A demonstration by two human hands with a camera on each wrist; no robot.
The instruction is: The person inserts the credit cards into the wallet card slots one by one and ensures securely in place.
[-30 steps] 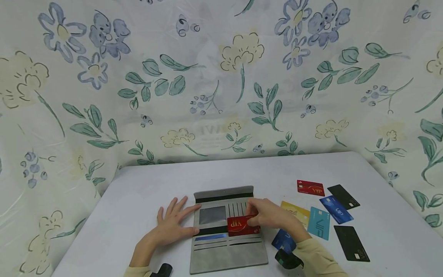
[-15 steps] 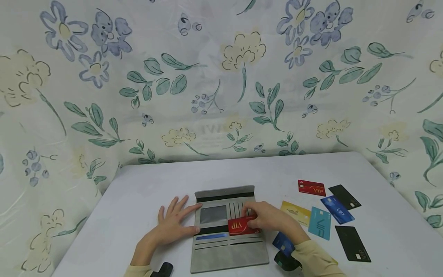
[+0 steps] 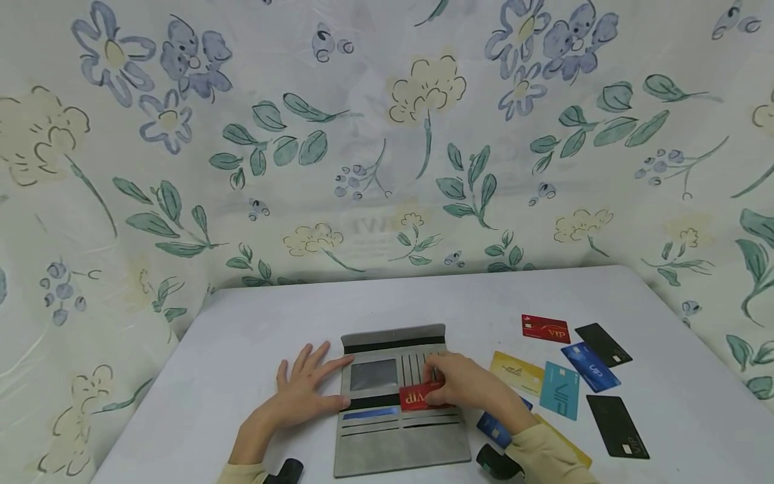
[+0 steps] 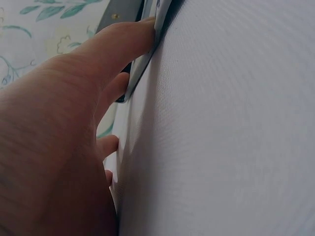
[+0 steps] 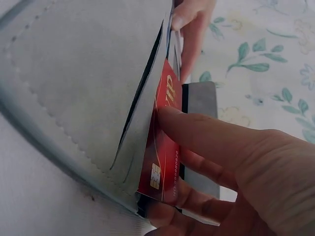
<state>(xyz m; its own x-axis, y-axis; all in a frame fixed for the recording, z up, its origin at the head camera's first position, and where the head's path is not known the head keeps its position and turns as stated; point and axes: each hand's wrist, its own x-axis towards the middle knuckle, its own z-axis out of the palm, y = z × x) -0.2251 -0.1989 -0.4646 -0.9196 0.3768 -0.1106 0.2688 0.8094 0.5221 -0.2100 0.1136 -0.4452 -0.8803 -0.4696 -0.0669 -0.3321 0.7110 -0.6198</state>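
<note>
A grey wallet (image 3: pixel 399 447) lies unfolded on the white table, with card slots and a clear window. My right hand (image 3: pixel 468 383) pinches a red VIP card (image 3: pixel 414 398) over the wallet's right half. In the right wrist view, the thumb presses the face of the card, fingers lie behind it, and its lower long edge sits at a slot opening. My left hand (image 3: pixel 302 398) rests spread out at the wallet's left edge, its thumb and index fingertip touching it. A blue card (image 3: pixel 371 413) shows as a strip in the left slot.
Right of the wallet lie loose cards: a red one (image 3: pixel 545 328), two black ones (image 3: pixel 603 344), a blue one (image 3: pixel 591 366), a teal one (image 3: pixel 559 390) and a yellow one (image 3: pixel 517 372). More blue and yellow cards lie partly under the right forearm. A floral sheet hangs behind the table.
The red card has slid a little down toward the slot, so less of its height shows. My right thumb and fingers have shifted slightly left along it. The left hand stays in place.
</note>
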